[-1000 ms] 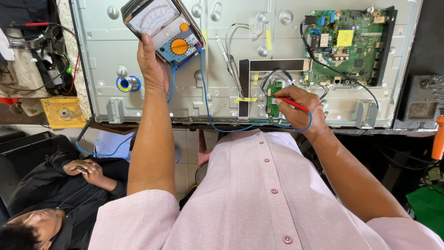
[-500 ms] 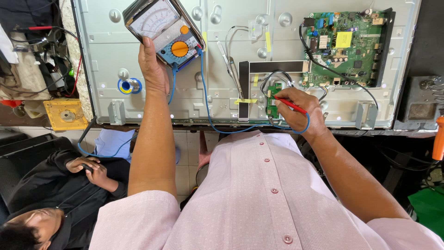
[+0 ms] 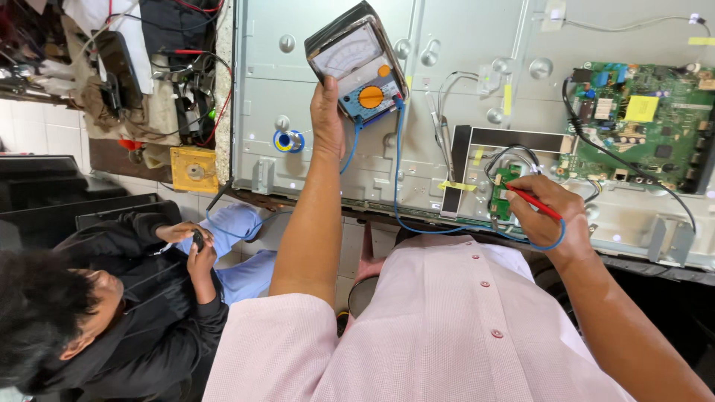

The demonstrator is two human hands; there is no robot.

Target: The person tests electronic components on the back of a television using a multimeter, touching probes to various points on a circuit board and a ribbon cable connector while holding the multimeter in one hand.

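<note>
At the near edge of the opened metal back panel, right hand pinching a red probe, tip on the small green board and long axis slanting from upper left at the board down right into the grip. Left hand closed round the analog meter, raised over the panel's middle, dial facing the camera, long axis tilted. Probing judged under way: leads connected, contact made, reading apparently yet to be taken; large green board at the far right corner untouched.
</note>
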